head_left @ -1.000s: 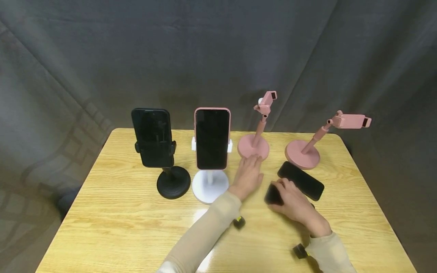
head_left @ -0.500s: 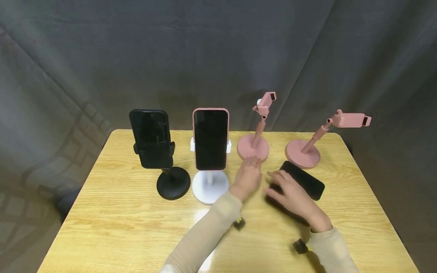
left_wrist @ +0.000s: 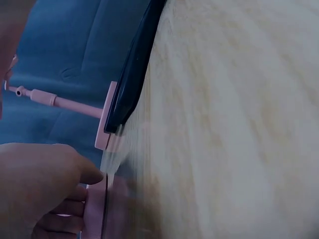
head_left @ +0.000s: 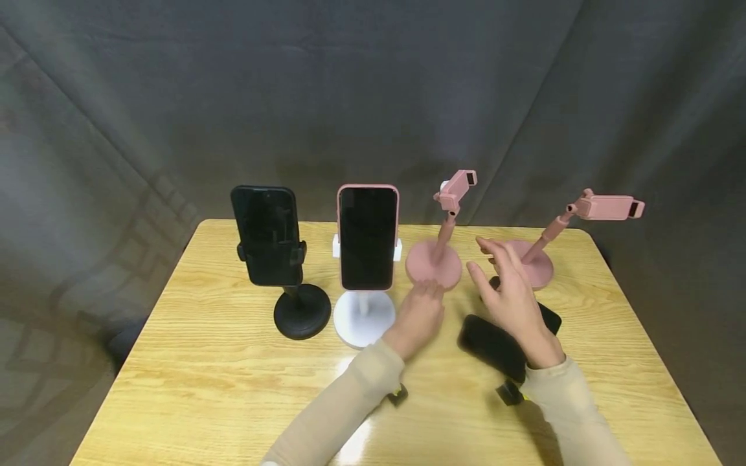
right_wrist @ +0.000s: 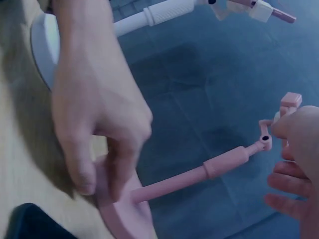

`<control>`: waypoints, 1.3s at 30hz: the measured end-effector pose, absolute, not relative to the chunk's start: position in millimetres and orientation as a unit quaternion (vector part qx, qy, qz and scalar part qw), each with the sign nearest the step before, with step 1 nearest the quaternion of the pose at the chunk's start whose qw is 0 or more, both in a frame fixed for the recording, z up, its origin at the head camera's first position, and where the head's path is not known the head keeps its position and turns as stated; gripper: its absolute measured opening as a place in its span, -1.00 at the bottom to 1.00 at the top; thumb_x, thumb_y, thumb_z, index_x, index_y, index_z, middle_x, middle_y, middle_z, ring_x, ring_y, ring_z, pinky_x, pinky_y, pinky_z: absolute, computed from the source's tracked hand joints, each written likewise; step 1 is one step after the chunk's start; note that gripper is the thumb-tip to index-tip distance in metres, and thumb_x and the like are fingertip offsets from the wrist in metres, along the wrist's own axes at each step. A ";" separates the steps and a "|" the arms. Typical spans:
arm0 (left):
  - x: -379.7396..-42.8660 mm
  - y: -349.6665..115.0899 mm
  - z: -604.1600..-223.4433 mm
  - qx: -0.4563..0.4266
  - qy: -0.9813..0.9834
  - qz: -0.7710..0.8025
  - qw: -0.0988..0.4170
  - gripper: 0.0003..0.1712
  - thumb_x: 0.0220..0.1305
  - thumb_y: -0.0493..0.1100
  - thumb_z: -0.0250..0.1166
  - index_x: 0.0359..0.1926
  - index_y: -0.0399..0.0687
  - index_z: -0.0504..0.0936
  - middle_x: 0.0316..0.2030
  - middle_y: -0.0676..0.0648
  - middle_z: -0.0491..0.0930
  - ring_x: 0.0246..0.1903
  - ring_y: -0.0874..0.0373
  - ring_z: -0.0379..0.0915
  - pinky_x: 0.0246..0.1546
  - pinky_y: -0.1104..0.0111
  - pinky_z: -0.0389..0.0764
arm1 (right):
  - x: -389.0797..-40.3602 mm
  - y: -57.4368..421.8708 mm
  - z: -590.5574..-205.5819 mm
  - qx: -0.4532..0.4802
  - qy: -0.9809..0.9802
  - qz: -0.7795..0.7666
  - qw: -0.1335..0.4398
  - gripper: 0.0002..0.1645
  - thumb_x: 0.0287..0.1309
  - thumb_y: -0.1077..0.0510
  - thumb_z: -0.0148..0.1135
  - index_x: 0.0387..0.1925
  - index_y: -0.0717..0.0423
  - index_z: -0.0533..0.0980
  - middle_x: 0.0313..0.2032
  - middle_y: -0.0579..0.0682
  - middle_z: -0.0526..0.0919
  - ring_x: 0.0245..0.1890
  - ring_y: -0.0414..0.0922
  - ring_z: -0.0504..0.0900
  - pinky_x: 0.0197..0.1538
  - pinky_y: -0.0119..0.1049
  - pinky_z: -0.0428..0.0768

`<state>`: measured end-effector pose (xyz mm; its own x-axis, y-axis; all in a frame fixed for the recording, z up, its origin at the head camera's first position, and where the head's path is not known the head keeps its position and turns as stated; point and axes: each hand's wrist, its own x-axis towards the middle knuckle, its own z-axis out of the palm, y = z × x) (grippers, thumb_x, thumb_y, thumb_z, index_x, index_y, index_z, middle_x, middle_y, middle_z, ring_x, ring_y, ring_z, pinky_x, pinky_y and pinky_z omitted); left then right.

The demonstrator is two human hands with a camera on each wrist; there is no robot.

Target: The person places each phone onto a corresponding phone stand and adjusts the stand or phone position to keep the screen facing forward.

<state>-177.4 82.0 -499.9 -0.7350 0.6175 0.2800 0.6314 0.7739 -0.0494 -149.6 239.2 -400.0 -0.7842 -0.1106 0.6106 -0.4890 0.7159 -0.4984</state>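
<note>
In the head view my left hand (head_left: 417,318) holds the front rim of the round base of a pink phone stand (head_left: 447,234). The right wrist view shows the left thumb and fingers (right_wrist: 79,179) pinching that base's edge. The stand's clamp tilts to the right and carries no phone. My right hand (head_left: 513,304) hovers to the right of this stand, fingers loosely bent and holding nothing. Below it a black phone (head_left: 488,343) lies flat on the table. Another dark phone (head_left: 549,318) lies behind, partly hidden by the right hand.
A second pink phone stand (head_left: 548,236) stands at the right, its base partly behind the right hand. To the left, a white stand (head_left: 362,327) holds a pink-edged phone (head_left: 368,238), and a black stand (head_left: 303,314) holds a black phone (head_left: 268,236).
My right hand has let go of the black phone, leaving it on the table, and has risen forward. My left hand has drawn the pink stand slightly nearer.
</note>
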 end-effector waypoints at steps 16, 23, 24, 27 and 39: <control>-148.9 60.9 -506.4 -0.386 -0.908 -0.022 0.164 -0.62 0.19 -0.12 0.13 -0.01 -0.20 0.58 -0.04 -0.11 0.61 0.08 0.04 0.42 0.26 0.24 0.33 | -163.3 228.9 -354.2 0.137 -0.811 0.523 0.225 -0.41 0.26 0.37 0.02 0.31 0.37 0.20 0.21 0.30 0.31 0.17 0.11 0.36 0.11 -0.58 0.39; -140.5 47.5 -510.5 -0.383 -0.901 -0.057 0.195 -0.67 0.14 -0.17 0.15 -0.08 -0.19 0.60 -0.12 -0.09 0.63 0.00 0.06 0.48 0.18 0.28 0.43 | -178.0 225.3 -349.7 0.178 -0.785 0.557 0.204 -0.36 0.27 0.37 0.01 0.37 0.27 0.16 0.29 0.18 0.30 0.24 -0.01 0.31 0.20 -0.51 0.37; -139.9 45.8 -511.5 -0.384 -0.899 -0.068 0.200 -0.69 0.13 -0.19 0.14 -0.10 -0.18 0.60 -0.14 -0.08 0.63 -0.04 0.06 0.49 0.15 0.30 0.46 | -176.5 222.4 -345.5 0.180 -0.785 0.557 0.202 -0.37 0.27 0.38 0.01 0.36 0.30 0.17 0.29 0.19 0.31 0.24 -0.03 0.31 0.21 -0.50 0.37; -138.0 39.9 -510.0 -0.389 -0.894 -0.096 0.199 -0.73 0.13 -0.20 0.15 -0.14 -0.17 0.60 -0.18 -0.07 0.63 -0.12 0.08 0.51 0.06 0.33 0.52 | -176.7 217.0 -339.3 0.196 -0.780 0.563 0.193 -0.38 0.26 0.41 -0.01 0.35 0.37 0.17 0.28 0.26 0.30 0.22 -0.07 0.33 0.20 -0.52 0.36; -134.7 25.4 -491.3 -0.396 -0.889 -0.198 0.114 -0.86 0.10 -0.24 0.09 -0.51 0.04 0.54 -0.59 0.12 0.37 -0.66 0.33 0.26 -0.71 0.60 0.37 | -181.6 212.1 -349.9 0.177 -0.729 0.621 0.226 -0.57 0.22 0.35 0.10 0.14 0.32 0.45 -0.13 -0.09 0.62 -0.21 -0.20 0.51 -0.16 -0.56 0.48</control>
